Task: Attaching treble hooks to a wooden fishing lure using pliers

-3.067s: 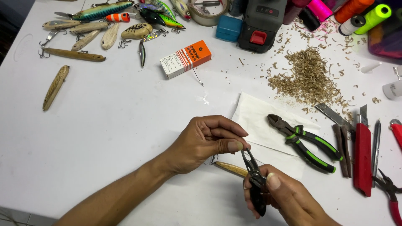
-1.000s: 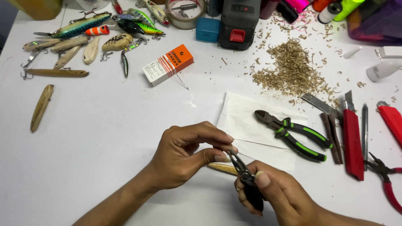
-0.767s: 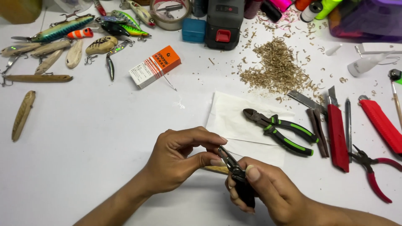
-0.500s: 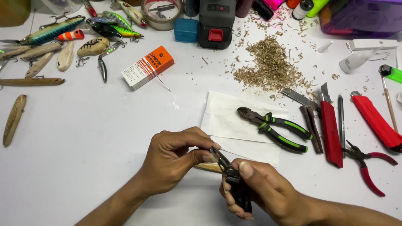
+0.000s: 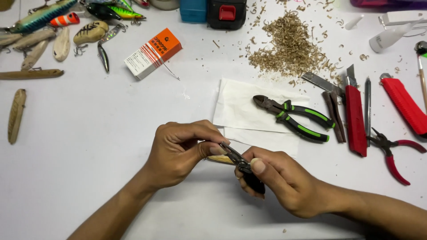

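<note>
My left hand (image 5: 178, 151) pinches a small pale wooden lure body (image 5: 221, 159) just above the white table, most of it hidden under the fingers. My right hand (image 5: 278, 182) grips small black-handled pliers (image 5: 242, 165), whose thin jaws point up-left and meet the lure at my left fingertips. Both hands sit close together near the table's front middle.
White paper sheet (image 5: 251, 106) carries green-handled cutters (image 5: 293, 118). To the right lie red utility knives (image 5: 356, 115), red-handled pliers (image 5: 393, 151) and blades. Wood shavings (image 5: 289, 46) are heaped behind. An orange box (image 5: 152, 52), painted lures (image 5: 40, 15) and wooden blanks (image 5: 17, 115) lie left.
The view has shifted so everything sits lower-left to higher in frame; my hands stay joined, with the pliers still at the lure, right hand slightly regripped.
</note>
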